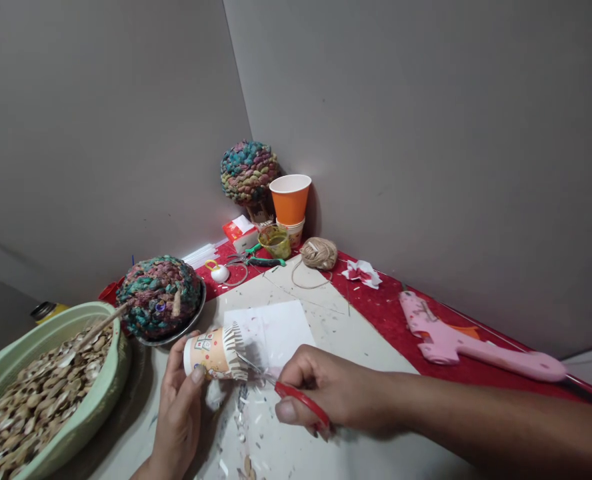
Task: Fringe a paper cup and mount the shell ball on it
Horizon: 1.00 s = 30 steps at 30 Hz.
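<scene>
My left hand (179, 413) grips a small printed paper cup (212, 353) lying on its side, its rim cut into a fringe of thin strips. My right hand (321, 393) is closed around red-handled scissors (296, 399), whose blades reach into the cup's fringed rim. A white sheet of paper (276, 330) lies just behind the cup. Small paper clippings (246, 413) litter the table below the cup.
A green bowl of shells (36, 393) sits at the left, a multicoloured woven ball on a plate (160, 297) behind it. A pink glue gun (456, 343) lies at the right on red cloth. In the corner stand an orange cup (290, 198), twine ball (319, 253), pliers (256, 259) and another woven ball (249, 171).
</scene>
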Available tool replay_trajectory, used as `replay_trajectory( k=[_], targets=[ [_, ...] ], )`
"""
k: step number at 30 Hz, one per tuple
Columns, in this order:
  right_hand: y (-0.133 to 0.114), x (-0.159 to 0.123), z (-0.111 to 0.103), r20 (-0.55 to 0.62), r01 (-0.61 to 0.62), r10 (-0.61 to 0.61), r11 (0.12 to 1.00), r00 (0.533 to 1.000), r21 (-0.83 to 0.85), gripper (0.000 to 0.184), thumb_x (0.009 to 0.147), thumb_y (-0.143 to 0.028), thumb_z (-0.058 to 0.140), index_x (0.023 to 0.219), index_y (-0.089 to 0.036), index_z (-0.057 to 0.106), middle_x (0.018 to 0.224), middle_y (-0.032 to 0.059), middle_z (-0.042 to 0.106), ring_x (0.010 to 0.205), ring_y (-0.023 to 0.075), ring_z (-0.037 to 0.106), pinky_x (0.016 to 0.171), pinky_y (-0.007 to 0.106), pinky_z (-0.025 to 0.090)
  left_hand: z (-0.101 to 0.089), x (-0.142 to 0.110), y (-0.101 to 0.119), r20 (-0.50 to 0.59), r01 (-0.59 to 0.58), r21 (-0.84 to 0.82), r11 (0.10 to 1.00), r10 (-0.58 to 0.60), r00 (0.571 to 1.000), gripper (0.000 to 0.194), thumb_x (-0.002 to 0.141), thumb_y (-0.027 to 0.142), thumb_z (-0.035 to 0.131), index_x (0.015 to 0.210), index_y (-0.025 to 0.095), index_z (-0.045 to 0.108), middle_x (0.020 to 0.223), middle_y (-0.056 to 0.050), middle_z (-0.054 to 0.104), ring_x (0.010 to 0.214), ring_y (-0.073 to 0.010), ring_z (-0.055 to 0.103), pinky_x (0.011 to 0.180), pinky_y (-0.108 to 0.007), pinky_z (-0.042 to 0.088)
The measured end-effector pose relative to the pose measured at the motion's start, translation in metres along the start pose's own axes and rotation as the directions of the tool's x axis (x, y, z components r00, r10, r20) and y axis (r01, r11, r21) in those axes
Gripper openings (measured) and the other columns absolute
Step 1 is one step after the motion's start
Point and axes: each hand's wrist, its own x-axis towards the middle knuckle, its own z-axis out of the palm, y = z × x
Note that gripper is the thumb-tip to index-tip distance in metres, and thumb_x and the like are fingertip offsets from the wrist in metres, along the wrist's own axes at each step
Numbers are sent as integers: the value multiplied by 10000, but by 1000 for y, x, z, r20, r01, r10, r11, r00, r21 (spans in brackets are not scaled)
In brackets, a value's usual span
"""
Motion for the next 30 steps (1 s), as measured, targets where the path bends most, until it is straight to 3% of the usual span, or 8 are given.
replay_trajectory(
  k=[7,14,21,30],
  targets=[
    [-1,0,1,-11,57,-57,998,998,-11,593,736,-654,712,516,-155,480,470,-52,451,432,37,360,423,179,262,-3,2,-3,-7,-11,-39,999,11,1000,423,812,361,768,1214,301,649,1177,-11,723,1064,-217,651,909,-292,522],
    [1,-1,2,-32,53,-55,996,998,-75,586,704,-542,770,489,-175,367,463,-99,290,466,29,234,429,193,199,-3,3,-6,-37,-56,-70,996,53,998,453,779,360,786,1210,270,680,1140,-28,746,976,-188,677,833,-242,547],
    [0,-1,3,-13,12,-14,995,1000,-104,441,739,-363,705,497,-178,385,451,-102,304,441,26,244,404,179,191,-5,3,-7,-39,-49,-56,997,47,998,471,765,370,795,1214,274,690,1167,-38,746,1011,-195,677,867,-236,540],
    [-2,-1,4,-15,2,-3,994,1000,-105,445,743,-306,719,487,-172,381,447,-106,301,442,24,244,410,179,194,-6,4,-6,-32,-32,-21,999,31,999,510,755,402,795,1231,253,686,1133,-70,752,997,-235,687,864,-296,550]
  ],
)
